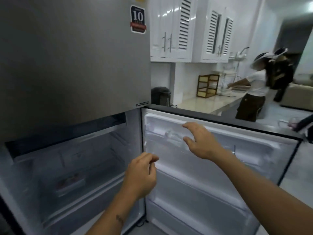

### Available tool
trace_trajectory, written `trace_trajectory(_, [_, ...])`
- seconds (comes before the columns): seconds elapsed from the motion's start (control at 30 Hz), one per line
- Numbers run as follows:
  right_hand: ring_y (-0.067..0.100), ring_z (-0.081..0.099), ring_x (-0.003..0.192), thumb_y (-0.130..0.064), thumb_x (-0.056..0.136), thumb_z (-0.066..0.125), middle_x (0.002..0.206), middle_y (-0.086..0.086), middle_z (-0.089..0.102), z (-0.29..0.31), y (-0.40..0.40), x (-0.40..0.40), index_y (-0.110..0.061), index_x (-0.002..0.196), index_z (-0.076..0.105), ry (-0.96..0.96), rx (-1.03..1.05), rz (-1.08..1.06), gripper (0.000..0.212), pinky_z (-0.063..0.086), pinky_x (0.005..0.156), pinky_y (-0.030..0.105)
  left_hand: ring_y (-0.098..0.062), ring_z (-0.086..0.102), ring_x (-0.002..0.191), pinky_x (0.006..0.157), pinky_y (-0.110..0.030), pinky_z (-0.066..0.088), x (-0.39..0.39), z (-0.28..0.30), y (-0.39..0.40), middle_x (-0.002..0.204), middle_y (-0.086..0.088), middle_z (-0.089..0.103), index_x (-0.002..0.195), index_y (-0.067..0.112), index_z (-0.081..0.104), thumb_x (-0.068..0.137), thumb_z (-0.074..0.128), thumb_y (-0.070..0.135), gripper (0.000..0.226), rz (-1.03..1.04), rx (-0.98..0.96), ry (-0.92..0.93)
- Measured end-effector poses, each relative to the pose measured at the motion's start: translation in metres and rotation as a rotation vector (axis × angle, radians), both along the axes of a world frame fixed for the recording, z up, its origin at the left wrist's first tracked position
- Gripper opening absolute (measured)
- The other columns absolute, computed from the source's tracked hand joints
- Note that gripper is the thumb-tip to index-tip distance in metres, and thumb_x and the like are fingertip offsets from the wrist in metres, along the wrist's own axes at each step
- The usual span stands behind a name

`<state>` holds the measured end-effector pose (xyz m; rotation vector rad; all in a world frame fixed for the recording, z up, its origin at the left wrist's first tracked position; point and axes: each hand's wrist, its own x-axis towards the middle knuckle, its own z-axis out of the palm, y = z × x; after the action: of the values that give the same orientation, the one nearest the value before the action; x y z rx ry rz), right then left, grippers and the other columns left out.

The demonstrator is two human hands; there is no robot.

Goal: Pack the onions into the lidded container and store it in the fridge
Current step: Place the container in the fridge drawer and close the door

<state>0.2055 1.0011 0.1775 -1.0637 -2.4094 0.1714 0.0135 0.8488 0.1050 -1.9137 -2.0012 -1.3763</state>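
Standing across the left half of the frame, the fridge point(71, 65) has its upper door closed and its lower door point(203, 175) swung wide toward the lower right, white inner lining facing the camera; the lower compartment at the lower left is dim, with shelves across it; on one shelf sits a clear lidded container point(71, 183) with reddish contents that look like the onions, though blur keeps me from being sure; it rests well inside, apart from both hands.

Both arms reach in from the bottom edge; the right hand point(201, 143), near the centre of the frame, has a wide, loose grip, fingers spread and slightly bent, thumb apart below them, holding nothing; its fingertips point(186, 125) are at the top rail of the door lining, and whether they touch it I cannot tell; the left hand point(141, 173), lower and just left of centre, hangs over the hinge edge between compartment and door, fingers curled inward toward the thumb in a nearly closed grip with nothing seen in it.

Door bins point(194, 187) show no clear contents; a dark sticker point(138, 19) marked 10 sits at the upper door's top right; in the upper right, white cabinets point(171, 28) hang above a table point(203, 102) carrying a wooden rack point(207, 85) and a dark appliance point(160, 95), where another person point(254, 92) stands.
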Motion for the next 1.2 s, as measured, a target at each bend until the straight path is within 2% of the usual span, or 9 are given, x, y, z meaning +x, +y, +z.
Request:
trace_trajectory(0.13, [0.023, 0.032, 0.140, -0.036, 0.093, 0.052, 0.153, 0.001, 0.037, 0.017, 0.039, 0.075, -0.019, 0.145, 0.037, -0.082, 0.024, -0.116, 0.057, 0.031, 0.112, 0.042, -0.010, 0.057, 0.111, 0.097, -0.031, 0.047, 0.070, 0.001, 0.044, 0.116, 0.010, 0.064, 0.115, 0.025, 0.063, 0.087, 0.046, 0.028, 0.033, -0.122, -0.045, 0.062])
trace_trajectory(0.23, [0.027, 0.035, 0.137, -0.037, 0.091, 0.052, 0.151, 0.006, 0.039, 0.026, 0.068, 0.124, -0.015, 0.145, 0.036, -0.167, 0.042, -0.202, 0.061, 0.031, 0.111, 0.041, -0.011, 0.052, 0.118, 0.104, -0.029, 0.041, 0.127, 0.003, 0.078, 0.124, 0.009, 0.061, 0.123, 0.026, 0.058, 0.087, 0.047, 0.031, 0.038, -0.204, -0.052, 0.135])
trace_trajectory(0.43, [0.029, 0.031, 0.138, -0.040, 0.084, 0.050, 0.150, 0.010, 0.036, 0.001, 0.094, 0.196, -0.011, 0.146, 0.028, -0.378, 0.133, -0.301, 0.072, 0.023, 0.116, 0.042, -0.015, 0.050, 0.118, 0.104, -0.033, 0.040, 0.221, -0.002, 0.138, 0.128, 0.002, 0.057, 0.126, 0.019, 0.054, 0.088, 0.046, 0.032, 0.041, -0.263, -0.072, 0.220])
trace_trajectory(0.6, [0.029, 0.038, 0.128, -0.041, 0.076, 0.046, 0.138, 0.009, 0.045, -0.006, 0.096, 0.199, -0.009, 0.138, 0.036, -0.339, 0.224, -0.298, 0.071, 0.028, 0.112, 0.043, -0.009, 0.046, 0.114, 0.098, -0.026, 0.033, 0.255, -0.029, 0.156, 0.123, 0.010, 0.053, 0.123, 0.028, 0.053, 0.089, 0.041, 0.036, 0.036, -0.159, -0.087, 0.207])
trace_trajectory(0.67, [0.030, 0.040, 0.126, -0.042, 0.076, 0.046, 0.136, 0.010, 0.045, -0.007, 0.094, 0.202, -0.009, 0.137, 0.036, -0.347, 0.233, -0.291, 0.070, 0.031, 0.110, 0.043, -0.008, 0.047, 0.112, 0.094, -0.027, 0.037, 0.257, -0.036, 0.151, 0.120, 0.011, 0.052, 0.123, 0.028, 0.053, 0.090, 0.042, 0.033, 0.035, -0.141, -0.087, 0.186])
trace_trajectory(0.83, [0.029, 0.045, 0.119, -0.055, 0.077, 0.046, 0.133, 0.007, 0.049, 0.006, 0.073, 0.215, -0.013, 0.139, 0.035, -0.435, 0.229, -0.161, 0.076, 0.039, 0.103, 0.042, 0.002, 0.047, 0.114, 0.096, -0.008, 0.024, 0.246, -0.040, 0.122, 0.117, 0.015, 0.059, 0.115, 0.026, 0.063, 0.092, 0.043, 0.025, 0.030, -0.109, 0.000, 0.068])
trace_trajectory(1.0, [0.026, 0.042, 0.127, -0.068, 0.076, 0.044, 0.141, 0.002, 0.047, 0.029, 0.028, 0.215, -0.022, 0.146, 0.029, -0.522, 0.146, 0.081, 0.085, 0.040, 0.106, 0.042, -0.005, 0.058, 0.109, 0.092, -0.026, 0.042, 0.216, -0.041, 0.071, 0.104, 0.010, 0.066, 0.094, 0.020, 0.069, 0.091, 0.044, 0.027, 0.026, -0.060, 0.060, -0.065])
trace_trajectory(1.13, [0.015, 0.026, 0.140, -0.066, 0.079, 0.049, 0.155, -0.007, 0.031, 0.042, -0.009, 0.201, -0.033, 0.150, 0.025, -0.468, 0.045, 0.304, 0.082, 0.026, 0.111, 0.034, 0.004, 0.056, 0.112, 0.093, -0.013, 0.041, 0.184, -0.036, 0.024, 0.100, 0.009, 0.068, 0.084, 0.019, 0.069, 0.088, 0.053, 0.024, 0.017, 0.012, 0.036, -0.178])
trace_trajectory(1.2, [0.005, 0.017, 0.142, -0.064, 0.085, 0.048, 0.159, -0.012, 0.023, 0.039, -0.025, 0.188, -0.036, 0.151, 0.023, -0.403, -0.028, 0.432, 0.075, 0.015, 0.110, 0.021, 0.012, 0.051, 0.115, 0.092, -0.002, 0.036, 0.165, -0.036, 0.000, 0.106, 0.021, 0.067, 0.084, 0.024, 0.069, 0.085, 0.058, 0.021, 0.011, 0.066, -0.001, -0.229])
